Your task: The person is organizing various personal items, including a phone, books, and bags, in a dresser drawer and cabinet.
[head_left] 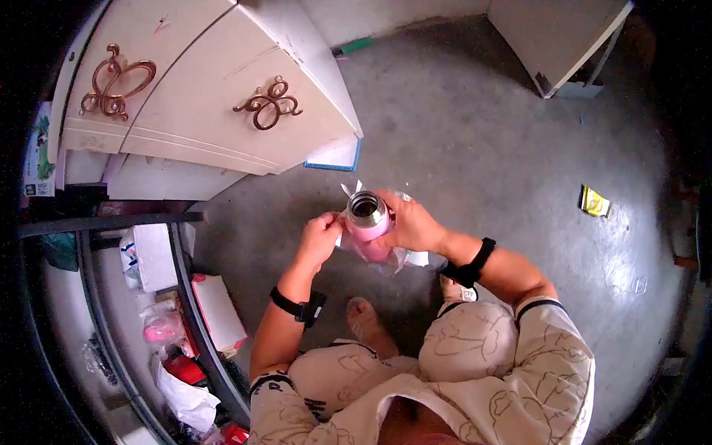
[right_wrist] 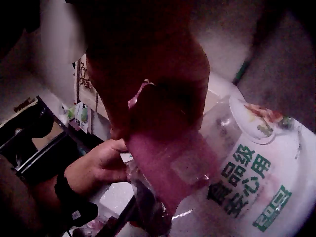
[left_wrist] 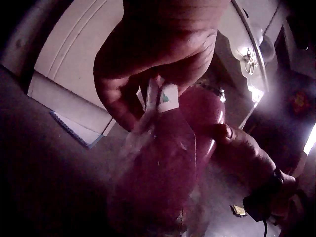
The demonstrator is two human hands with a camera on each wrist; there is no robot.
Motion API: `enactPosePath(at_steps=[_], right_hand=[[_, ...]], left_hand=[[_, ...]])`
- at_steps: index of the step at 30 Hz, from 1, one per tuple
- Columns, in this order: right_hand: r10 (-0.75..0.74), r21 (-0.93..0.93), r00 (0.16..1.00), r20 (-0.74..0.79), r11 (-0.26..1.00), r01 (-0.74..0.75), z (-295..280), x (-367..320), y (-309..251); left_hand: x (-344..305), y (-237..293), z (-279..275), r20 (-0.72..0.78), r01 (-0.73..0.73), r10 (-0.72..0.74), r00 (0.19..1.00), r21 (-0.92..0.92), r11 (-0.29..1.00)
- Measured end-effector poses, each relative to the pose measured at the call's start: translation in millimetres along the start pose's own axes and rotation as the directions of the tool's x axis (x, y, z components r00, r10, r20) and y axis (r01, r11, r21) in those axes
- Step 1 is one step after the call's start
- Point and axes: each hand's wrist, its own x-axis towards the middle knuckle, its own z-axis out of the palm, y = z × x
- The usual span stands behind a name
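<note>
Mouth up, a pink metal flask (head_left: 366,226) without a lid stands in front of the body, its steel neck bare. My right hand (head_left: 415,222) grips it round the side. A clear plastic bag (head_left: 394,261) surrounds its lower part; green characters show on the bag (right_wrist: 242,182) in the right wrist view. On the other side, my left hand (head_left: 319,241) pinches the bag's edge between thumb and fingers, at a small white printed patch (left_wrist: 169,97) in the left wrist view. Inside the neck it is dark.
A cream cabinet (head_left: 200,89) with curled metal handles rises at the upper left. Below it, a dark-framed rack (head_left: 189,289) holds boxes and bags. A yellow packet (head_left: 594,201) lies on the grey floor (head_left: 482,148) at right. White furniture (head_left: 556,37) stands at the back.
</note>
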Motion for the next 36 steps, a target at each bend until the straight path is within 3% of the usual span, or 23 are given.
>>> enactPosePath(at_steps=[5,8,9,11,12,14,15,16,17,18,20,21,23,24,26,27,31,36], right_hand=[[-0.046,0.091,0.999,-0.011,0.995,0.047,-0.9,-1.1,-3.2],[-0.011,0.076,1.0,0.011,0.997,0.01,-12.6,-1.2,-13.5],[-0.037,0.159,0.999,-0.016,0.986,0.039,-17.8,-2.0,-16.2],[-0.061,0.335,0.997,-0.053,0.939,0.075,-29.1,-2.0,-22.7],[-0.062,0.33,0.997,-0.055,0.941,0.077,-35.1,-1.1,-27.9],[-0.154,0.405,0.97,-0.186,0.888,0.219,-47.3,0.9,-38.5],[-0.193,0.349,0.957,-0.214,0.9,0.26,-51.7,2.0,-41.6],[-0.195,0.344,0.956,-0.217,0.901,0.262,-55.7,3.7,-44.4],[-0.278,0.169,0.936,-0.217,0.933,0.316,-58.9,5.6,-47.1],[-0.356,-0.009,0.912,-0.201,0.932,0.362,-60.8,7.1,-49.3],[-0.386,-0.068,0.904,-0.186,0.922,0.38,-61.1,8.3,-51.8],[-0.387,-0.022,0.906,-0.172,0.921,0.389,-59.8,8.1,-53.0],[-0.372,0.147,0.918,-0.135,0.909,0.39,-57.6,7.2,-57.4],[-0.373,0.149,0.918,-0.135,0.908,0.391,-55.0,7.7,-56.6],[-0.353,0.392,0.932,-0.086,0.848,0.357,-50.0,9.3,-53.9],[-0.342,0.432,0.939,-0.038,0.841,0.324,-51.0,9.9,-55.1],[-0.303,0.48,0.952,-0.032,0.831,0.281,-45.2,13.2,-51.2],[-0.328,0.247,0.945,-0.013,0.914,0.321,-37.7,11.0,-56.5]], left_hand=[[-3.6,10.3,-2.5,0.006,0.083,-0.083,0.997,-0.015,0.996],[-3.4,13.6,-5.1,-0.005,0.055,-0.055,0.998,-0.024,0.998],[-1.4,9.1,-4.8,-0.005,0.051,-0.051,0.999,-0.025,0.998],[7.5,-9.2,-3.7,-0.059,-0.027,0.024,0.998,-0.053,0.998],[11.2,-16.0,-4.6,-0.058,-0.033,0.03,0.998,-0.055,0.998],[17.9,-25.6,-6.0,-0.13,-0.18,0.181,0.975,0.016,0.984],[19.4,-26.6,-4.7,-0.128,-0.187,0.187,0.974,0.015,0.982],[20.2,-27.1,-3.7,-0.231,-0.269,0.258,0.938,-0.016,0.963],[21.1,-26.6,-3.2,-0.333,-0.35,0.319,0.887,-0.037,0.936],[18.9,-18.0,-3.9,-0.331,-0.352,0.322,0.887,-0.035,0.935],[7.3,13.2,-5.9,-0.234,-0.303,0.221,0.947,-0.415,0.858],[4.0,23.9,-5.5,-0.234,-0.304,0.223,0.946,-0.412,0.859],[-1.2,39.2,-3.7,0.053,-0.043,0.158,0.986,-0.834,0.55],[-3.2,42.0,-3.0,0.051,-0.045,0.158,0.986,-0.833,0.551],[-7.1,46.4,-1.4,0.235,0.131,0.252,0.939,-0.92,0.368],[-11.0,50.9,-0.6,0.244,0.135,0.297,0.923,-0.93,0.343],[-8.7,37.1,-1.4,0.225,0.101,0.286,0.931,-0.914,0.393],[-6.1,35.0,-4.6,0.207,0.09,0.344,0.916,-0.941,0.326]])
